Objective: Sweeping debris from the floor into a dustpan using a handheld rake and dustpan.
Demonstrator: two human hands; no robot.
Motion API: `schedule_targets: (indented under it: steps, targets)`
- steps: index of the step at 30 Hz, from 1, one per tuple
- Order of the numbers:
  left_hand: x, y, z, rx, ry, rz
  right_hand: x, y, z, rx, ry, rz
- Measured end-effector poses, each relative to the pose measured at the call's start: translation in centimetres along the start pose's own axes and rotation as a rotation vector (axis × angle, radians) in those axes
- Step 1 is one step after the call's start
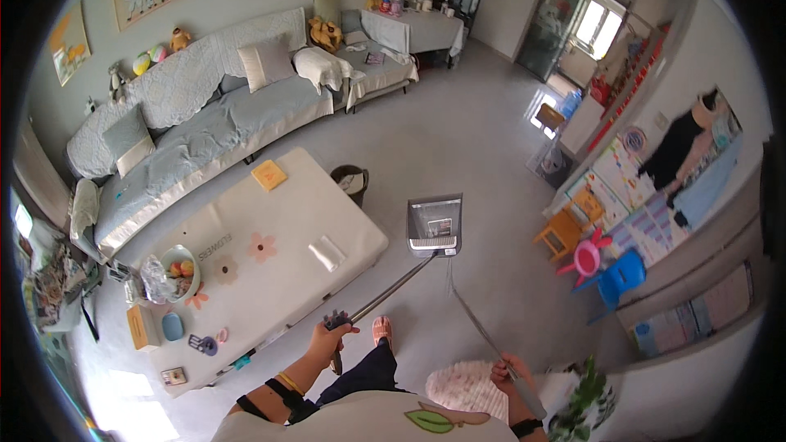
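My left hand [327,340] is closed around the long handle of a grey dustpan [435,214]. The pan rests on the grey floor beyond my feet, its handle slanting back toward me past the table's corner. A broom [475,319] is gripped near its upper end by my right hand [512,372], over a fluffy pinkish-white thing. The broom slants forward and left to the floor just in front of the pan. Its lower end is thin and blurred, so the bristles are hard to make out.
A cream-covered low table [286,229] stands left, with a fruit bowl [182,270]. Behind it runs a grey sofa [221,123]; a dark waste bin [350,184] sits by the table. Small chairs [620,278] line the right wall. A leafy plant [585,397] is near my right arm.
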State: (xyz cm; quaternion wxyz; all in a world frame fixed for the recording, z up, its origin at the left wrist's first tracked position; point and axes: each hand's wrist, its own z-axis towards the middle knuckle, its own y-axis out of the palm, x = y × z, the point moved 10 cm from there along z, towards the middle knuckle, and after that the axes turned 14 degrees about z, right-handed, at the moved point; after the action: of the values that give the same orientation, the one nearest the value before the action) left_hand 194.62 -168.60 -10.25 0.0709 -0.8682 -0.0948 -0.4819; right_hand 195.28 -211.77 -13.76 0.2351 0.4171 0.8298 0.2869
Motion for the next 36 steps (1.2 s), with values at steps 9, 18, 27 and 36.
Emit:
schedule_targets:
  steps: [9,18,27,36]
  targets:
    - [5.2,4.4,13.5,0.111,-0.033,-0.409,-12.3,13.2,13.0,-0.002,0.121,-0.118]
    - [5.6,11.3,19.9,0.228,-0.092,-1.066,-24.4,21.8,27.4,0.011,0.365,-0.314]
    - [6.4,24.2,28.7,0.264,0.053,-1.636,-35.4,29.2,36.4,0.092,0.597,-0.619]
    - [8.3,29.6,36.3,0.230,0.142,-1.988,-36.9,32.5,39.3,0.089,0.550,-0.827]
